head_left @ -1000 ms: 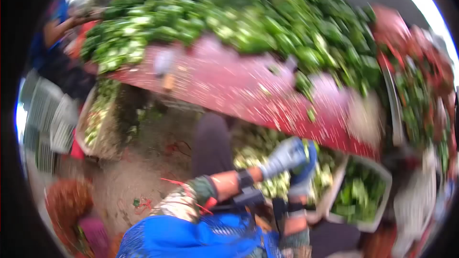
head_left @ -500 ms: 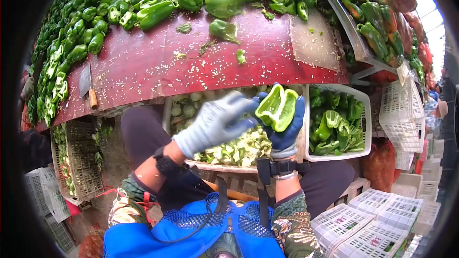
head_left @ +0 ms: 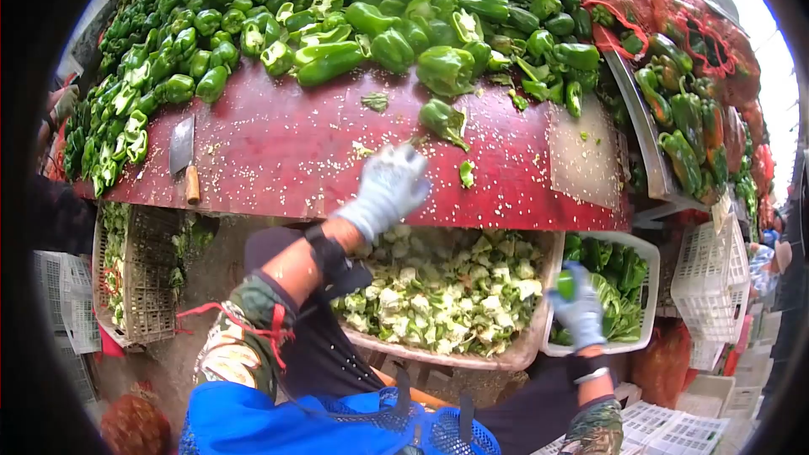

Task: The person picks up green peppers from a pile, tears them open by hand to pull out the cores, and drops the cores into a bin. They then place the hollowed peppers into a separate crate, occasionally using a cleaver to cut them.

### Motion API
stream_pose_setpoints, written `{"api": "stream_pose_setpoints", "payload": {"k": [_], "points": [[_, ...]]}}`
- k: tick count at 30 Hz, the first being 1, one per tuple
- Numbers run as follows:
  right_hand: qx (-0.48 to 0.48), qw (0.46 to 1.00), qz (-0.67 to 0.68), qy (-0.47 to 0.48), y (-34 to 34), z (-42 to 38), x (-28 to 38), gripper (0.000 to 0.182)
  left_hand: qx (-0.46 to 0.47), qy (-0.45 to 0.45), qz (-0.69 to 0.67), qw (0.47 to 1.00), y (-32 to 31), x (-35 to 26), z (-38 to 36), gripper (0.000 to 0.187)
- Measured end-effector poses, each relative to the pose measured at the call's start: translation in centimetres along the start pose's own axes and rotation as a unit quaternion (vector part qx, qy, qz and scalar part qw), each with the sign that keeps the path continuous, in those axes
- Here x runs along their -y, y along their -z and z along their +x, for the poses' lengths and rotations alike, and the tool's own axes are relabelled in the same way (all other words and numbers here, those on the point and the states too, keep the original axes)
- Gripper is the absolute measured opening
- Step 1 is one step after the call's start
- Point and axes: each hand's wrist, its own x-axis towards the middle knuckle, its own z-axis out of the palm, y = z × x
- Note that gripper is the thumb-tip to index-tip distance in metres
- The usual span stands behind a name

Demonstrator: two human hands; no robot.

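Note:
My left hand (head_left: 390, 190), in a pale grey glove, reaches over the red tabletop (head_left: 278, 168). Its fingers are bent and blurred, so whether they hold anything cannot be told. Nearest to it lies a whole green bell pepper (head_left: 443, 121), apart from the fingers. My right hand (head_left: 581, 316), gloved too, is over the left side of a white crate (head_left: 645, 312) of green peppers. A bright green pepper piece (head_left: 565, 286) shows among its blurred fingers. Below and between the hands sits a tub (head_left: 506, 361) of pale pepper cores and scraps.
A cleaver (head_left: 187, 156) lies on the table's left part. Green peppers (head_left: 320, 0) are heaped along the back. A tan board (head_left: 586, 156) lies at right, near a metal-edged stand (head_left: 640, 126). Plastic crates (head_left: 139, 274) stand left, others (head_left: 712, 244) right.
The opened pepper held between both hands has gone rightward with my right hand to the crate. My left hand has moved up and forward over the table. The view has shifted.

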Motion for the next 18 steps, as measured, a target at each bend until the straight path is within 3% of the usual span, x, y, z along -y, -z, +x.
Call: {"api": "stream_pose_setpoints", "payload": {"k": [1, 2, 3, 4, 5, 7, 9, 11, 12, 13, 15, 18], "points": [[-0.098, 0.993, -0.056, 0.037, 1.2, 1.0, -4.6, 0.077, -0.013, 0.022, 0.053, 0.998, 0.3, 1.7, 1.5, 0.039], [-0.023, 0.979, -0.165, -0.117, 4.6, 1.3, -5.7, 0.082, -0.005, 0.042, 0.056, 0.998, -0.5, 3.6, 2.5, 0.045], [0.014, 0.958, -0.242, -0.152, 6.4, 1.4, -7.5, 0.084, 0.002, 0.063, 0.059, 0.996, -1.6, 4.9, 3.5, 0.051], [-0.024, 0.947, -0.285, -0.147, 6.4, 1.9, -12.1, 0.089, 0.043, 0.113, 0.031, 0.992, -2.0, 5.1, 4.1, 0.061], [-0.112, 0.965, -0.228, -0.058, 6.5, 2.8, -12.7, 0.076, 0.010, 0.125, 0.068, 0.990, -3.8, 4.9, 4.4, 0.062], [-0.152, 0.988, -0.030, 0.015, 6.2, 7.0, -4.7, 0.056, -0.047, 0.140, 0.147, 0.978, -8.1, 2.4, 3.6, 0.065], [-0.121, 0.978, 0.159, 0.063, 2.8, 11.3, 3.7, 0.040, -0.004, 0.014, 0.022, 1.000, -8.6, -1.3, 1.3, 0.065], [-0.092, 0.968, 0.129, 0.193, -0.5, 15.9, 11.2, 0.041, 0.047, -0.138, -0.078, 0.986, -8.2, -2.7, -1.5, 0.059], [-0.088, 0.960, 0.165, 0.209, -3.1, 18.8, 13.5, 0.042, 0.072, -0.188, -0.151, 0.968, -7.4, -2.7, -2.2, 0.056], [-0.123, 0.946, 0.158, 0.257, -4.9, 21.5, 15.9, 0.044, 0.097, -0.237, -0.223, 0.941, -6.1, -2.4, -2.7, 0.052], [-0.065, 0.944, 0.201, 0.254, -7.7, 25.6, 20.5, 0.049, 0.030, -0.193, -0.210, 0.958, -2.9, -1.5, -2.5, 0.043], [0.027, 0.971, 0.065, 0.229, -10.6, 28.3, 25.5, 0.068, -0.020, 0.001, -0.177, 0.984, -1.2, -0.2, -1.2, 0.037]]}}
